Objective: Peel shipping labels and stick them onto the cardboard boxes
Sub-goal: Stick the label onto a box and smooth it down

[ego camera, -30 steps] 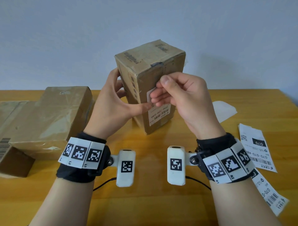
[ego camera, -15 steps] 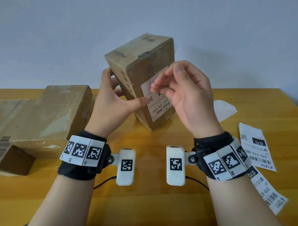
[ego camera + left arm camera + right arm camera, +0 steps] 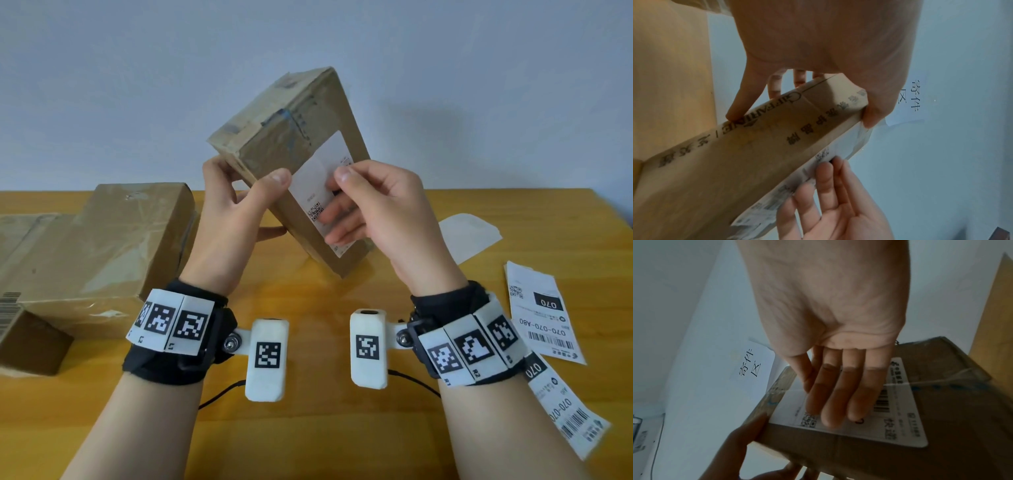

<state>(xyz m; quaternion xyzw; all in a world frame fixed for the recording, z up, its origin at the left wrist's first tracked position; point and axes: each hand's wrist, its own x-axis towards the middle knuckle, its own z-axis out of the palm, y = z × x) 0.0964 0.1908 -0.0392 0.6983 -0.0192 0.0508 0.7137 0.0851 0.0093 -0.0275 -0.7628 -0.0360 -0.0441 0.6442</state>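
A brown cardboard box (image 3: 274, 144) is tilted, its top leaning right, with its low corner near the wooden table (image 3: 308, 438). My left hand (image 3: 246, 202) grips it, thumb on the front face and fingers behind. A white shipping label (image 3: 325, 161) lies on that front face. My right hand (image 3: 356, 202) presses on it. In the right wrist view, straight fingers (image 3: 834, 402) lie flat on the label (image 3: 898, 423). In the left wrist view, my left hand (image 3: 818, 48) holds the box (image 3: 735, 154) by its end.
A large taped box (image 3: 102, 240) and a smaller brown box (image 3: 27, 342) sit at the left. Two loose labels (image 3: 541, 315) (image 3: 575, 414) and a peeled backing sheet (image 3: 469, 236) lie at the right. A pale wall stands behind the table.
The box has been lifted and tilted over to the right. My right hand went from pinching the label's upper end to laying its fingers flat on the label against the box.
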